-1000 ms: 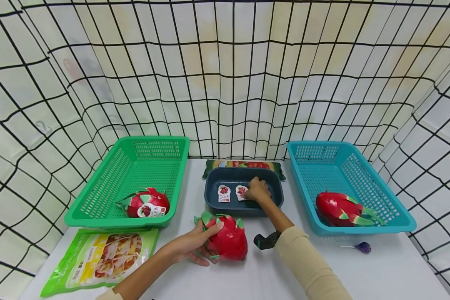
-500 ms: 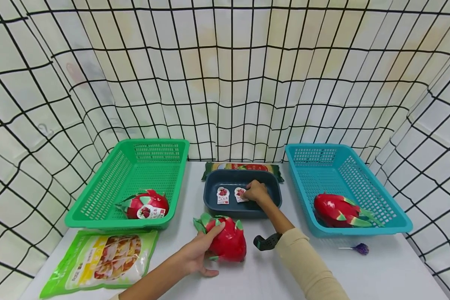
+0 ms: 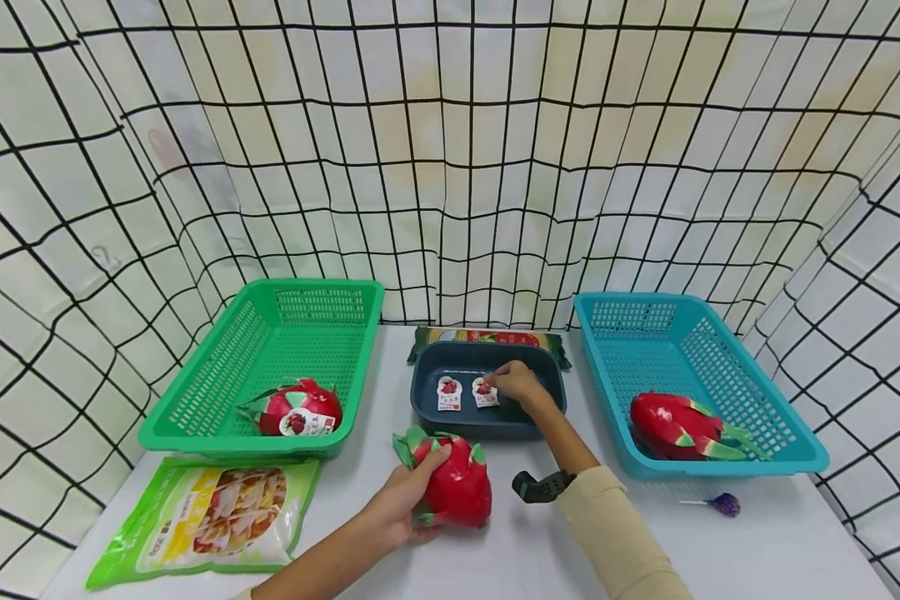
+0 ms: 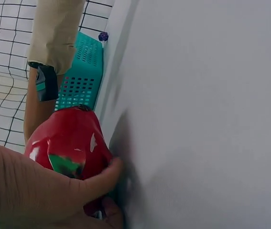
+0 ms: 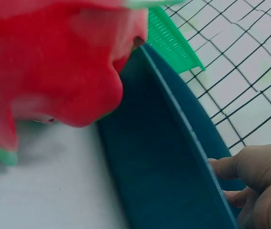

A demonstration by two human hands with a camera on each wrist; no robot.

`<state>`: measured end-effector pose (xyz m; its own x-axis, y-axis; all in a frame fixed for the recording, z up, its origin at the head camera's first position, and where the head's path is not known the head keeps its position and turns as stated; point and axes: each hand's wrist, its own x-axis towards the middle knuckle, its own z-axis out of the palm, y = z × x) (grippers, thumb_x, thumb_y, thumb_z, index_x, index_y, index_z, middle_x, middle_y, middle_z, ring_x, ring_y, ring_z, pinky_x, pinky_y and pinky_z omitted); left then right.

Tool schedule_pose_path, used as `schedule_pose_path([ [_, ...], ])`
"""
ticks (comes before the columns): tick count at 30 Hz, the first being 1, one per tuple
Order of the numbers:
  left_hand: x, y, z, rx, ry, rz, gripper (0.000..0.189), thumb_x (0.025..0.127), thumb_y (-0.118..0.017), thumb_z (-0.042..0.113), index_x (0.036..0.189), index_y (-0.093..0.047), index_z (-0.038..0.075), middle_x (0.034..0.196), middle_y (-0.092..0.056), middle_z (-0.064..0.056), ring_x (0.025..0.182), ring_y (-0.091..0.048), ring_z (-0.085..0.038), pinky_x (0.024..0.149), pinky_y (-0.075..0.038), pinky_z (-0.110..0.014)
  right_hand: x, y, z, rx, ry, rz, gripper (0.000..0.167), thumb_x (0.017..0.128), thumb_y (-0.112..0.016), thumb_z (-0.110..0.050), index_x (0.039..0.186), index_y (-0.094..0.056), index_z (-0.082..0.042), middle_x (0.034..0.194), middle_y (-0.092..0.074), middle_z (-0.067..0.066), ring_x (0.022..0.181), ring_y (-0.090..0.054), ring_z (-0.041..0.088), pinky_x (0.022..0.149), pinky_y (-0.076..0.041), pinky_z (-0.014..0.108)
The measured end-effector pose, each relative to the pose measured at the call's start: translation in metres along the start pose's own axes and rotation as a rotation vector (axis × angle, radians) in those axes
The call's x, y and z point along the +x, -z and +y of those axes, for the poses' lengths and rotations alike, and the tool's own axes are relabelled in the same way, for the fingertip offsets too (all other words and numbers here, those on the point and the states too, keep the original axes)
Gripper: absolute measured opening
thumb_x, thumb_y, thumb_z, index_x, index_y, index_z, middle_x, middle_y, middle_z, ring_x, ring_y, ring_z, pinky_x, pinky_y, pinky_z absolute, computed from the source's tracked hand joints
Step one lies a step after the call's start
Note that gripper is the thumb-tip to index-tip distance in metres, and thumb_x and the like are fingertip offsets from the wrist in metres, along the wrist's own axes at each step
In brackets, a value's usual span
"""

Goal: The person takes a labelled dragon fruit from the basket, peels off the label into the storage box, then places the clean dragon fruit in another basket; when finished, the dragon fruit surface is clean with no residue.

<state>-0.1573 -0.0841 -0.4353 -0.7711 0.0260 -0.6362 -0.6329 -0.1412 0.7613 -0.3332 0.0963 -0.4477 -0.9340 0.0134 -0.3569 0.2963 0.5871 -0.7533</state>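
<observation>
My left hand (image 3: 408, 500) grips a red dragon fruit (image 3: 457, 487) with green leaf tips, thumb on top, just in front of a dark blue tray (image 3: 472, 429). In the left wrist view the same dragon fruit (image 4: 70, 138) rests against my fingers. My right hand (image 3: 521, 383) reaches into the tray; its fingertips pinch the upper right edge of a white dragon fruit sticker (image 3: 484, 396). A second sticker (image 3: 449, 394) lies to its left in the tray. In the right wrist view the tray wall (image 5: 145, 138) hides the stickers, and my right hand (image 5: 262, 186) shows beyond it.
A green basket (image 3: 262, 450) at left holds a stickered dragon fruit (image 3: 292, 408). A blue basket (image 3: 720, 467) at right holds an unlabelled one (image 3: 675, 427). Around lie a green food bag (image 3: 217, 521), a lollipop (image 3: 723, 504) and a long packet (image 3: 495, 336) behind the tray. Netting encloses the table.
My right fingertips have moved to the right sticker's upper edge, and that sticker now sits slightly tilted. My left hand has shifted its hold on the dragon fruit, its lower fingers tucking underneath.
</observation>
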Motion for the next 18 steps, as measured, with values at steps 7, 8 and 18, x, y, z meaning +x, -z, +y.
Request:
schedule_pose_path([
  [7, -0.005, 0.004, -0.005, -0.077, -0.018, -0.021, 0.096, 0.086, -0.07, 0.047, 0.143, -0.014, -0.008, 0.142, -0.031, -0.03, 0.129, -0.031, -0.05, 0.097, -0.049, -0.059, -0.016, 0.018, 0.0, -0.002, 0.078, -0.005, 0.043, 0.097, -0.06, -0.034, 0.124, -0.055, -0.001, 0.131, -0.054, 0.02, 0.112, -0.053, 0.034, 0.098, -0.047, 0.052],
  [8, -0.006, 0.005, -0.006, -0.091, -0.025, -0.032, 0.097, 0.087, -0.069, 0.047, 0.144, -0.013, -0.008, 0.143, -0.029, -0.031, 0.13, -0.03, -0.05, 0.098, -0.047, -0.06, -0.019, 0.022, -0.001, -0.003, 0.097, -0.01, 0.043, 0.097, -0.059, -0.034, 0.124, -0.055, -0.001, 0.132, -0.054, 0.02, 0.113, -0.053, 0.034, 0.097, -0.047, 0.052],
  [18, -0.011, 0.017, -0.018, -0.253, -0.053, -0.071, 0.098, 0.09, -0.067, 0.041, 0.15, -0.004, -0.005, 0.149, -0.017, -0.029, 0.134, -0.02, -0.05, 0.101, -0.042, -0.065, -0.056, 0.092, -0.009, 0.003, 0.272, -0.015, 0.042, 0.102, -0.052, -0.032, 0.128, -0.053, 0.001, 0.127, -0.061, 0.024, 0.116, -0.061, 0.037, 0.094, -0.053, 0.046],
])
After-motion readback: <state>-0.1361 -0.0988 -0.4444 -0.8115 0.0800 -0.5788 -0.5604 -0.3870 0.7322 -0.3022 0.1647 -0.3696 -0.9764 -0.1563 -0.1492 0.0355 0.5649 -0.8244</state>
